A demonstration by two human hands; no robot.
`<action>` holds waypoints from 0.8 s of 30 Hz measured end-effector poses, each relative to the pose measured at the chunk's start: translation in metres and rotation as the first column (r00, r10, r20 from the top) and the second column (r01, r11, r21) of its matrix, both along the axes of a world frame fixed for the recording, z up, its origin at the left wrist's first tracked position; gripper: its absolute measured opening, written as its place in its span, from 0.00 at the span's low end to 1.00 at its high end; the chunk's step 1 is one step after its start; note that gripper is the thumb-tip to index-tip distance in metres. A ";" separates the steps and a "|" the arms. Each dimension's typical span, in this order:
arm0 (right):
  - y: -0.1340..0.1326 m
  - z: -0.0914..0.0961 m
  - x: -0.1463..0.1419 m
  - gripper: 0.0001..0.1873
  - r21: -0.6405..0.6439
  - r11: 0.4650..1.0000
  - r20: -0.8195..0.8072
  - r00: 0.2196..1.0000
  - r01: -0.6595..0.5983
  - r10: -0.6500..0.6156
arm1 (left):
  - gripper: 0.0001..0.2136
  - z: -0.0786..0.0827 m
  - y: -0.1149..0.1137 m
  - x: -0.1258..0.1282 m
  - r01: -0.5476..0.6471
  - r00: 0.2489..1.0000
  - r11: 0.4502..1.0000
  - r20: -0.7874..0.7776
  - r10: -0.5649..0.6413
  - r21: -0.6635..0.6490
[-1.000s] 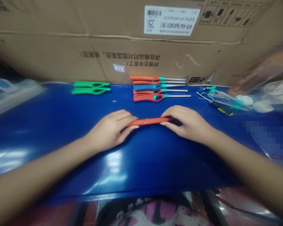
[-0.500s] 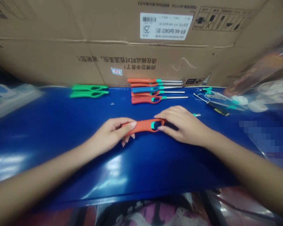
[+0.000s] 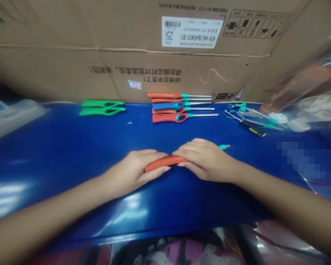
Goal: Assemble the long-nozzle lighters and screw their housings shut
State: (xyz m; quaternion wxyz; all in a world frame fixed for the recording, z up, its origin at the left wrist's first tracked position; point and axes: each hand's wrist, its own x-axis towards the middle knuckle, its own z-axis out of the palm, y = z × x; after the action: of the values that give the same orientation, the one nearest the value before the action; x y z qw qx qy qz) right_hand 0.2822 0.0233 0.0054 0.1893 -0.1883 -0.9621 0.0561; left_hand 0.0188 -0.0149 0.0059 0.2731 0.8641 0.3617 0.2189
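Observation:
An orange lighter handle (image 3: 165, 162) lies crosswise between my hands, turned so that its narrow seam edge faces me. My left hand (image 3: 138, 167) is closed on its left end, thumb and fingers on opposite sides. At the other end my right hand (image 3: 205, 160) grips the handle and covers its trigger part. A teal and metal tip (image 3: 224, 147) shows just beyond the right knuckles; whether it joins the handle is hidden. Behind the hands, a row of long-nosed lighters (image 3: 169, 117), orange ones and a blue one, lies on the blue table (image 3: 105, 140).
Two green lighter casings (image 3: 102, 111) lie at the back left. A cardboard box (image 3: 71, 73) walls off the table's far side. At the right are a screwdriver (image 3: 252, 128), small teal-and-metal parts (image 3: 270, 123) and plastic bags (image 3: 317, 106). A clear plastic container (image 3: 13, 114) stands far left.
Both hands have come nearer to me with the orange lighter handle. It has been rolled, so its trigger opening is hidden and the seam shows. My right hand now covers more of it.

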 end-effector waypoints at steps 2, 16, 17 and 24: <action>-0.002 0.000 -0.001 0.16 -0.001 1.000 -0.021 1.000 -0.011 0.011 | 0.15 -0.002 0.001 0.000 0.037 0.999 0.999 -0.021 -0.036 0.035; 0.019 0.009 0.017 0.08 -0.033 0.993 -0.031 0.993 0.110 -0.111 | 0.15 -0.001 0.024 -0.019 0.040 0.998 0.988 -0.048 -0.033 0.146; 0.018 0.008 0.018 0.07 -0.008 0.992 -0.032 0.991 0.126 -0.126 | 0.16 0.000 0.023 -0.020 0.045 0.997 0.987 -0.062 -0.035 0.156; 0.013 0.006 0.013 0.08 0.159 0.977 -0.031 0.990 0.140 -0.137 | 0.17 -0.002 0.009 -0.010 0.009 0.978 0.970 -0.206 0.043 0.245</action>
State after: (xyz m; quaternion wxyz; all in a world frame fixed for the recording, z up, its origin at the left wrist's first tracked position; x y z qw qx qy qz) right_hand 0.2954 0.0366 0.0118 0.2168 -0.2383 -0.9461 -0.0334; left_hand 0.0083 -0.0060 0.0035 0.1232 0.9062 0.3661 0.1718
